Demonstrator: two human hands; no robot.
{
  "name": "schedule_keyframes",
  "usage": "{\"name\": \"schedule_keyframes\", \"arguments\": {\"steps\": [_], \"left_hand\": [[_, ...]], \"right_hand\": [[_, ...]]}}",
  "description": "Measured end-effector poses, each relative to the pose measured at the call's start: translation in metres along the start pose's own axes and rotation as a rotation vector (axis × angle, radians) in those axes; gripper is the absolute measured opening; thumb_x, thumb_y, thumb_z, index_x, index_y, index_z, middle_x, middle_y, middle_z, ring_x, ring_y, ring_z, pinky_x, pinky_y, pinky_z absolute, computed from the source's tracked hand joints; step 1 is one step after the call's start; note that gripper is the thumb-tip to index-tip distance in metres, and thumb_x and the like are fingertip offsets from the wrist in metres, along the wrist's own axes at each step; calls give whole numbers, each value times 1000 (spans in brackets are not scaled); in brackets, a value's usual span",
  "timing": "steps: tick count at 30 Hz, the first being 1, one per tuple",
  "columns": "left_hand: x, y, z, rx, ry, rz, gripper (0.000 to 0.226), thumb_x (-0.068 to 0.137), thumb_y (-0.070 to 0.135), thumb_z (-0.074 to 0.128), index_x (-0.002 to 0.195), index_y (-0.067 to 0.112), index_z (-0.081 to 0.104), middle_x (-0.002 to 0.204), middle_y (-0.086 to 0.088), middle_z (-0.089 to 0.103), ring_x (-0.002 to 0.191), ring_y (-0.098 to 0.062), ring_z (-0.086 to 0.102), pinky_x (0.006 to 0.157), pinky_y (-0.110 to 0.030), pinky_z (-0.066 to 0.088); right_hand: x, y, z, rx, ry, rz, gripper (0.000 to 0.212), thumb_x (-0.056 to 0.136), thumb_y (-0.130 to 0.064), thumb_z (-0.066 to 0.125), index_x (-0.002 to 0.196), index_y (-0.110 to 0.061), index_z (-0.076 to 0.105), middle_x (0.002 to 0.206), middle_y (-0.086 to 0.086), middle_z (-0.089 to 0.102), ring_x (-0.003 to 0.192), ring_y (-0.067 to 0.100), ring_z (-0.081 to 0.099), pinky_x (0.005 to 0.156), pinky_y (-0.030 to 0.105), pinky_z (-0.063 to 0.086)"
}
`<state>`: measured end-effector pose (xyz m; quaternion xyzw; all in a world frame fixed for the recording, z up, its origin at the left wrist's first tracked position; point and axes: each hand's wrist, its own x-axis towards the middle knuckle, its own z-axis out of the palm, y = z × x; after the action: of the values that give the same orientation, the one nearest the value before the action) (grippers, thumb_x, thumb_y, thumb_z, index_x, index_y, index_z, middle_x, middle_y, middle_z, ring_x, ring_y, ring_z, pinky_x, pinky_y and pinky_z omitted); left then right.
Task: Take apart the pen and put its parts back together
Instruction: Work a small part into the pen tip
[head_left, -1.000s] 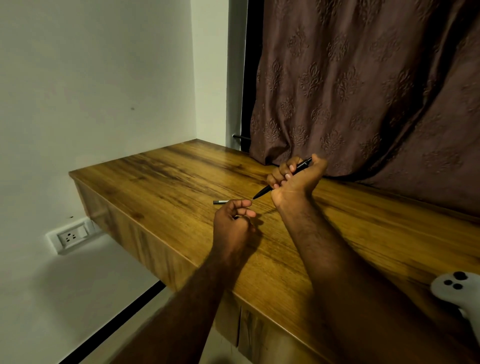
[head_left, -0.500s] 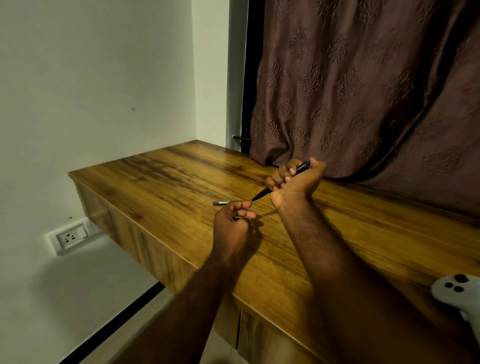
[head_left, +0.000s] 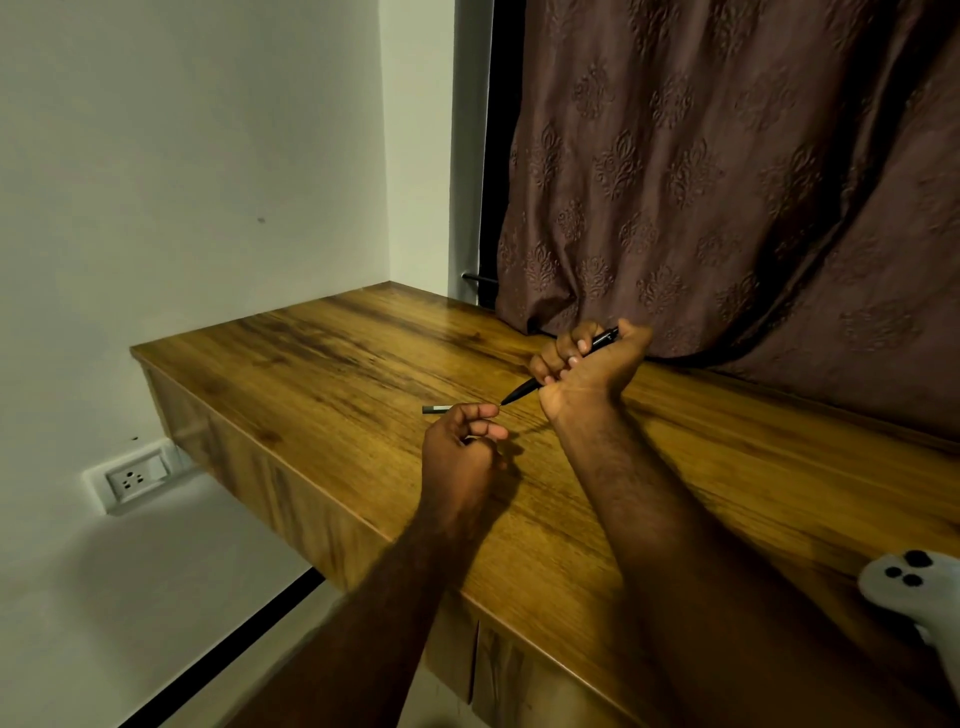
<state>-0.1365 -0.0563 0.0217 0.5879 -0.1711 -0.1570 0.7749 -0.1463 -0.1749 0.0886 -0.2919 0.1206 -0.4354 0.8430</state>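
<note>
My right hand (head_left: 587, 369) is closed in a fist around a black pen (head_left: 524, 388). The pen slants, with its tip pointing down-left and its clip end sticking out above the thumb. My left hand (head_left: 460, 452) rests on the wooden table (head_left: 322, 364) just below and left of the pen tip, its fingers curled and thumb and forefinger pinched together. I cannot see whether anything is inside it. A short grey pen part (head_left: 435, 409) shows on the table just beyond the left knuckles.
A brown patterned curtain (head_left: 727, 182) hangs right behind the table's back edge. A white game controller (head_left: 914, 592) lies at the near right. A white wall borders the left, with a socket (head_left: 136, 475) below the table's left edge.
The right hand has dipped slightly, bringing the pen tip a little closer to the left forefinger. The left hand and the grey part have hardly moved.
</note>
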Motion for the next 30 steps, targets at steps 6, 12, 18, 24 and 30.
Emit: {"name": "schedule_keyframes", "arguments": {"steps": [6, 12, 18, 24, 30], "left_hand": [[2, -1, -2, 10, -5, 1, 42, 79, -23, 37, 98, 8, 59, 79, -8, 63, 54, -10, 65, 44, -18, 47], [-1, 2, 0, -12, -3, -9, 40, 80, -24, 36, 102, 3, 58, 78, -9, 61, 46, -4, 60, 41, -16, 45], [-1, 2, 0, 12, -8, 19, 40, 79, -25, 37, 104, -1, 57, 77, -10, 59, 45, -3, 60, 42, -15, 45], [-2, 3, 0, 3, -17, 17, 40, 79, -25, 37, 105, -1, 57, 78, -10, 59, 42, -2, 57, 41, -15, 45], [0, -1, -2, 5, -12, 17, 34, 83, -19, 43, 105, 2, 58, 82, -11, 61, 44, -2, 58, 42, -16, 45]], "right_hand": [[-2, 0, 0, 5, -19, 13, 51, 85, -51, 30, 49, -16, 31, 37, -2, 22, 36, 14, 13, 46, 22, 11], [-2, 2, 1, -14, -53, 21, 49, 85, -49, 28, 49, -16, 29, 37, -3, 20, 35, 14, 12, 44, 18, 14], [0, 1, 1, -13, -8, -3, 47, 84, -46, 29, 48, -17, 29, 37, -3, 20, 35, 14, 11, 45, 18, 13], [0, 1, 0, 2, 26, 4, 51, 85, -52, 32, 47, -16, 32, 37, -3, 22, 36, 15, 13, 45, 21, 12], [0, 2, 1, -8, 27, 9, 48, 84, -48, 32, 47, -17, 30, 37, -3, 21, 36, 15, 12, 45, 20, 13]]}}
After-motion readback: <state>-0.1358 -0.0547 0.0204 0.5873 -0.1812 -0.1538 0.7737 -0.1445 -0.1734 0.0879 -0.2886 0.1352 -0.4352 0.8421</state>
